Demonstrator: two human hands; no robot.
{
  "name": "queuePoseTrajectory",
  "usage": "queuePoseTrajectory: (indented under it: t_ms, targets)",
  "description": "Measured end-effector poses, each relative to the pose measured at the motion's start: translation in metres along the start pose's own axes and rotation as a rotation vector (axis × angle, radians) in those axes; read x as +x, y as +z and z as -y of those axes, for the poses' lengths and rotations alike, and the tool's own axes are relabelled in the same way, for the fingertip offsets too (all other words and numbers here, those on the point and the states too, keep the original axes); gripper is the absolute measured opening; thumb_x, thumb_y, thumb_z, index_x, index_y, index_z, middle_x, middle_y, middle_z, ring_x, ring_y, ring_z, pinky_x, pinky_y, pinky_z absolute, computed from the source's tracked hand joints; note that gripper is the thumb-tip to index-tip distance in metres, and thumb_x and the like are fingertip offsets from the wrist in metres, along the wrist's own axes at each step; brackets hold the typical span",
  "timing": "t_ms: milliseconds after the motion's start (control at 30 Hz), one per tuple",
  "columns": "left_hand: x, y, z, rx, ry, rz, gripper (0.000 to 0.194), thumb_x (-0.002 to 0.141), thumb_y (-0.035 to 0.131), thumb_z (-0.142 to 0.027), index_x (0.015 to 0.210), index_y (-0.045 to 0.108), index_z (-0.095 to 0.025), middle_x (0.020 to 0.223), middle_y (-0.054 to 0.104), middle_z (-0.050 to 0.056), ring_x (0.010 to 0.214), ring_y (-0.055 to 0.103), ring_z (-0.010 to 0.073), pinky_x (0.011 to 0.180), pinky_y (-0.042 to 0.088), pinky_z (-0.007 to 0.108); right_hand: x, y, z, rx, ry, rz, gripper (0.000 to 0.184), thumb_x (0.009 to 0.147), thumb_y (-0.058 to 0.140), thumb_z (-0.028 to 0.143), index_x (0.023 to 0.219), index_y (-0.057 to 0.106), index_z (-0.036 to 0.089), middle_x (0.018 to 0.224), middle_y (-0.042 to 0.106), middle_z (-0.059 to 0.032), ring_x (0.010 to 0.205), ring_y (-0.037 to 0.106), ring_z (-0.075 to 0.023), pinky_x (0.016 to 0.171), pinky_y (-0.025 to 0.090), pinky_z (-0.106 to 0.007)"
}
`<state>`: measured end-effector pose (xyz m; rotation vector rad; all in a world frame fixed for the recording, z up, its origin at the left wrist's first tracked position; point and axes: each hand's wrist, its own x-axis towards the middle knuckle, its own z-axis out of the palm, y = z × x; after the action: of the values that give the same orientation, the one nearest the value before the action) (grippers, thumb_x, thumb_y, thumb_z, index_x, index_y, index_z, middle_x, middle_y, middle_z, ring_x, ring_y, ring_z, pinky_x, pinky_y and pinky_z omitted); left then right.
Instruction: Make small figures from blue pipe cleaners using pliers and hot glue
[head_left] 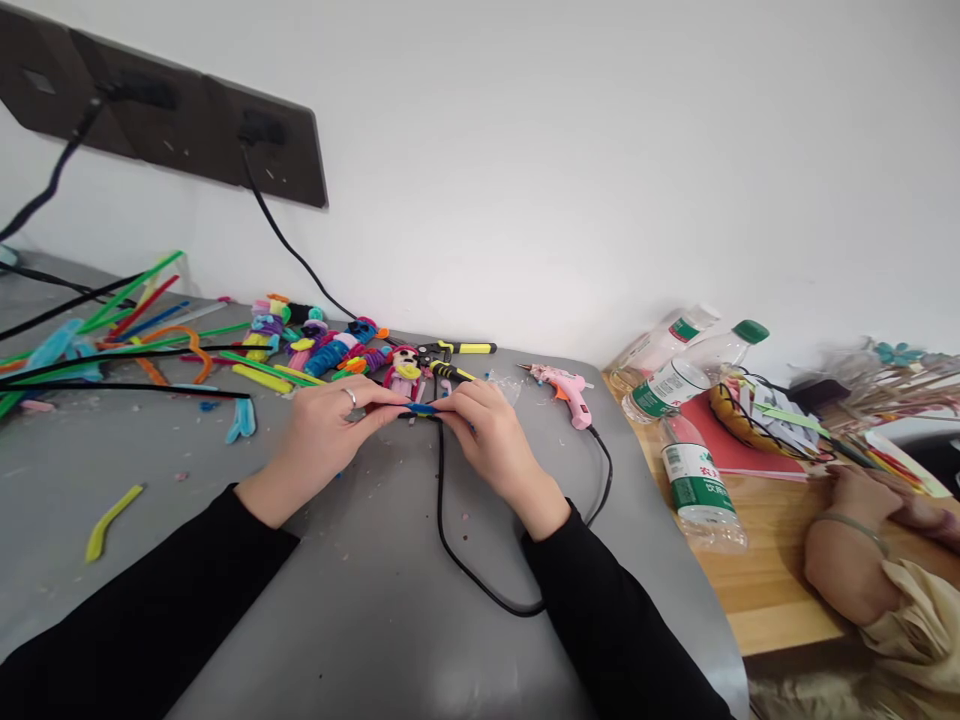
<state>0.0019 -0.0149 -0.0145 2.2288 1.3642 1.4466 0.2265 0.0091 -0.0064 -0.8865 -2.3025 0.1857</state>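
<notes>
Between the fingertips of both hands runs a short blue pipe cleaner (421, 409). My left hand (330, 420), with a ring on one finger, pinches its left end. At the other end my right hand (495, 435) is closed on it in the same way. Just behind the hands sits a small pipe-cleaner figure (406, 368) with a pink and yellow head. Yellow-and-black pliers (454, 360) lie beyond the fingers. Further left rest several colourful pipe-cleaner figures (330, 350). The parts of the blue piece under the fingers are hidden.
A pink glue gun (570, 392) lies to the right, its black cord (480, 585) looping across the grey table (360, 640). Loose pipe cleaners (142, 310) spread at the left. Plastic bottles (701, 480) and a basket (731, 415) stand on the wooden table, where another person's arm (847, 560) rests.
</notes>
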Motion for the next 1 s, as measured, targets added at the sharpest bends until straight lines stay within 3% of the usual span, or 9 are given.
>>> queuePoseTrajectory:
  t_ms: [267, 467, 667, 767, 1000]
  targets:
    - [-0.0004, 0.0024, -0.0038, 0.029, 0.017, -0.058, 0.026, 0.097, 0.064, -0.04, 0.08, 0.078, -0.026, 0.08, 0.08, 0.0, 0.071, 0.075, 0.0193, 0.066, 0.058, 0.029, 0.0, 0.0034, -0.0002, -0.02, 0.0, -0.046, 0.026, 0.107, 0.049, 0.021, 0.094, 0.072, 0.019, 0.079, 0.064, -0.0045, 0.079, 0.057, -0.0197, 0.078, 0.044, -0.032]
    - [0.0014, 0.0045, -0.0092, 0.039, -0.108, -0.108, 0.025, 0.093, 0.065, -0.041, 0.079, 0.078, -0.025, 0.079, 0.081, 0.001, 0.073, 0.076, 0.0219, 0.066, 0.058, 0.031, 0.0023, 0.0023, 0.0022, -0.018, 0.031, -0.056, 0.025, 0.104, 0.05, 0.014, 0.089, 0.069, 0.02, 0.082, 0.066, -0.0046, 0.081, 0.058, -0.0199, 0.08, 0.043, -0.032]
    - [0.0037, 0.0008, -0.0075, -0.127, -0.262, 0.087, 0.027, 0.091, 0.063, -0.045, 0.093, 0.082, -0.025, 0.09, 0.083, 0.002, 0.076, 0.076, 0.0218, 0.066, 0.06, 0.029, 0.0004, -0.0017, 0.0011, -0.063, -0.037, -0.058, 0.028, 0.108, 0.047, 0.019, 0.092, 0.07, 0.019, 0.079, 0.065, -0.0046, 0.081, 0.058, -0.0198, 0.077, 0.041, -0.032]
    - [0.0032, 0.0012, -0.0062, -0.138, -0.218, 0.124, 0.025, 0.091, 0.064, -0.042, 0.096, 0.082, -0.026, 0.095, 0.083, 0.001, 0.083, 0.077, 0.0216, 0.074, 0.061, 0.029, 0.0003, -0.003, 0.0027, -0.07, -0.078, -0.041, 0.026, 0.108, 0.047, 0.023, 0.098, 0.071, 0.019, 0.083, 0.067, -0.0056, 0.085, 0.057, -0.0208, 0.081, 0.042, -0.033]
    - [0.001, 0.0042, -0.0041, -0.092, -0.055, 0.041, 0.02, 0.094, 0.066, -0.039, 0.09, 0.081, -0.027, 0.091, 0.081, 0.001, 0.083, 0.075, 0.0201, 0.077, 0.059, 0.03, 0.0012, -0.0018, 0.005, 0.052, -0.058, 0.021, 0.022, 0.108, 0.05, 0.029, 0.109, 0.069, 0.02, 0.095, 0.069, -0.0076, 0.091, 0.058, -0.0219, 0.087, 0.046, -0.036]
